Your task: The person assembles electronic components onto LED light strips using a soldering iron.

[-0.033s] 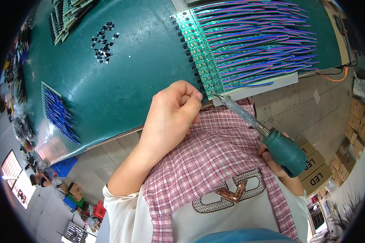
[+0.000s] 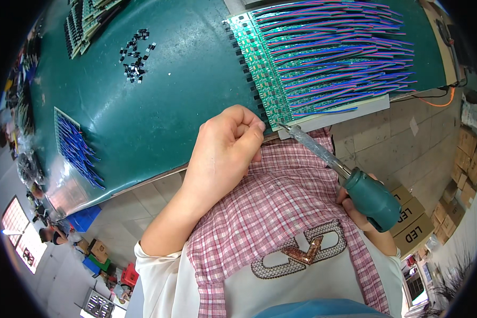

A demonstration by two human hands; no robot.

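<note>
My left hand [image 2: 225, 146] is closed in a pinch at the near left corner of a green circuit board panel [image 2: 267, 79]. Whatever its fingertips hold is hidden behind them. A soldering iron [image 2: 323, 153] with a green handle is gripped by my right hand [image 2: 355, 209], which is mostly hidden behind that handle. The iron's tip rests on or just over the panel's near corner, close to the left fingertips. Rows of blue, red and dark wires [image 2: 344, 55] run rightward from the panel. Small black connectors [image 2: 245, 63] line its left edge.
Loose black connectors [image 2: 135, 55] lie on the green tabletop [image 2: 185, 63]. A smaller board with blue wires [image 2: 74, 143] sits at left, and stacked boards [image 2: 85, 26] at far left. A pale strip [image 2: 350, 111] lies along the panel's near side. Cardboard boxes [image 2: 413, 228] stand right.
</note>
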